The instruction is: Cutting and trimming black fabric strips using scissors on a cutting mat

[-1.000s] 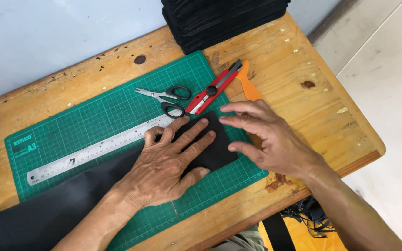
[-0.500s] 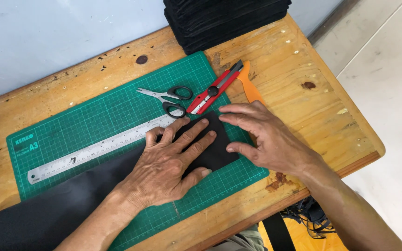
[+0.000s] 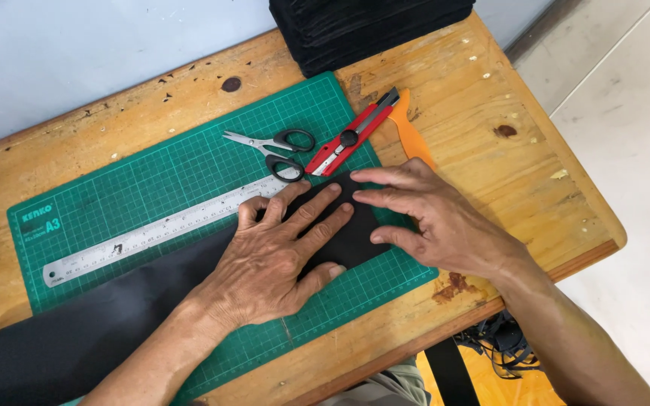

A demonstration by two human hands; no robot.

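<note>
Presently, we find both hands laid flat on the end of a long strip of black fabric [image 3: 351, 240], which runs from the lower left corner across a green gridded cutting mat [image 3: 152, 188] on a worn wooden counter [image 3: 475, 98]. The left hand [image 3: 272, 259] presses down with fingers spread, its grip open and clasping nothing. The right hand [image 3: 438, 218] rests its fingertips on the strip's right edge, likewise open and holding nothing. A long steel ruler [image 3: 152, 233] lies just above the fabric, its right end under the left fingers. Black-handled scissors [image 3: 276, 146], a red utility knife [image 3: 351, 139] and an orange plastic scraper [image 3: 411, 135] lie near, beyond the hands, untouched. A stack of black material [image 3: 362, 26] sits at the far edge.

We judge the step in hand to be smoothing and squaring the fabric end. The next move, in our view, calls for firm pressure from one hand while the other takes up a tool.
</note>
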